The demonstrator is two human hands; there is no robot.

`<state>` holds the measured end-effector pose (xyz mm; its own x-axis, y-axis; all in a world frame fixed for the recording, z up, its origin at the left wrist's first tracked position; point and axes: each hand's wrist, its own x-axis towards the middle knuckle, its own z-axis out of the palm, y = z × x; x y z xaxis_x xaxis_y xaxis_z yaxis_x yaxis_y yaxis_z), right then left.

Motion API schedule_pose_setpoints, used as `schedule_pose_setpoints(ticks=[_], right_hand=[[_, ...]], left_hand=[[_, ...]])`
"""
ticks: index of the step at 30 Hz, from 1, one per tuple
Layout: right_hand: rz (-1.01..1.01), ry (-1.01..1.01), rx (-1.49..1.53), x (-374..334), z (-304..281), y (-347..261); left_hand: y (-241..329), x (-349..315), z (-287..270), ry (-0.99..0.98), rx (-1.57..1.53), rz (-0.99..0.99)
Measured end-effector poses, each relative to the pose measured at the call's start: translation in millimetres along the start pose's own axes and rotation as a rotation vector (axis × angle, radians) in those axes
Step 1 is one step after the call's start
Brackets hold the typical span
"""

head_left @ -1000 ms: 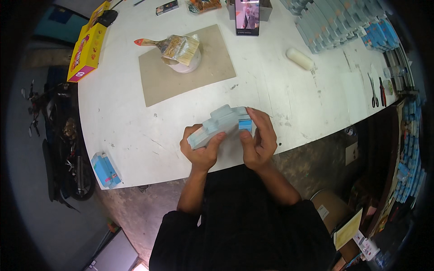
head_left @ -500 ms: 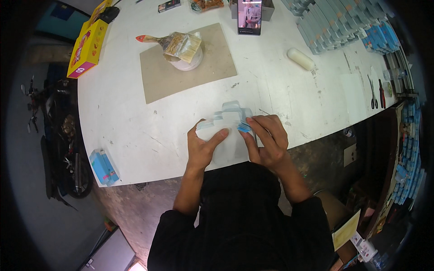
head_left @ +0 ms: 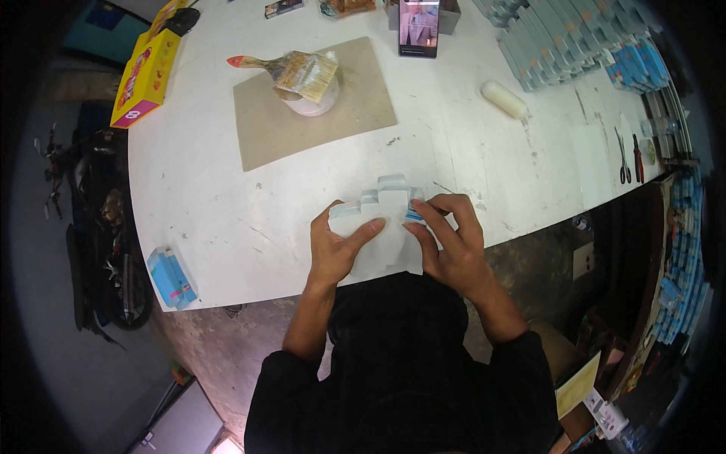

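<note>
At the table's near edge, a small stack of flat, pale carton blanks (head_left: 384,244) with stepped tabs lies between my hands. My left hand (head_left: 334,247) grips the stack's left side, thumb flat on top and fingers underneath. On the right side, my right hand (head_left: 457,248) is closed around the edge, thumb and fingertips at the fanned blue flaps (head_left: 414,214). The stepped tabs at the far end are spread slightly apart. My fingers under the stack are hidden.
A wide brush (head_left: 306,74) rests across a white tub (head_left: 318,106) on a grey board (head_left: 265,144). Beyond stand a phone (head_left: 418,30) and piles of blanks (head_left: 563,38). A pale roll (head_left: 503,100), scissors (head_left: 624,159), a blue carton (head_left: 172,278) and a yellow box (head_left: 147,79) lie around.
The stack has tilted a little, so more of its pale top face shows. My right fingertips have shifted slightly at the blue flaps, which look flatter. My left hand keeps its grip.
</note>
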<state>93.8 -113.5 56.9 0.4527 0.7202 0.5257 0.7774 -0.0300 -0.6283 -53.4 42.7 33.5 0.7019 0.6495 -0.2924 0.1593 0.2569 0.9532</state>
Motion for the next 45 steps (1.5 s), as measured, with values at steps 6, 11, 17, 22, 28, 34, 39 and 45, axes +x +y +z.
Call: schedule_pose_setpoints(ticks=[6,11,17,22,28,34,39,45], right_hand=[[-0.085,0.017,0.01,-1.4,0.4,4.2],[-0.187,-0.024,0.037,1.1,-3.5,12.0],[-0.062,0.049,0.116,5.5,-1.6,7.9],[0.055,0.168,0.2,-6.1,1.3,1.1],[0.041,0.123,0.177,-2.9,-0.2,-4.6],[0.026,0.083,0.222,-9.6,0.3,0.4],[0.062,0.072,0.243,-15.5,1.3,0.1],[0.334,-0.215,0.601,-20.3,3.8,9.9]], left_hand=[[-1.2,1.0,2.8,-0.031,-0.164,-0.098],[-1.8,-1.7,3.3,-0.048,-0.213,-0.104],[0.4,-2.7,-3.0,-0.04,-0.103,0.068],[7.2,-7.6,-2.2,0.016,-0.063,0.167],[8.8,-13.4,-0.8,0.051,0.011,0.23],[5.3,-16.0,1.8,0.063,-0.007,0.275],[-1.6,-17.2,-0.7,0.064,0.013,0.317],[-2.1,-16.1,-1.2,0.059,-0.041,0.311]])
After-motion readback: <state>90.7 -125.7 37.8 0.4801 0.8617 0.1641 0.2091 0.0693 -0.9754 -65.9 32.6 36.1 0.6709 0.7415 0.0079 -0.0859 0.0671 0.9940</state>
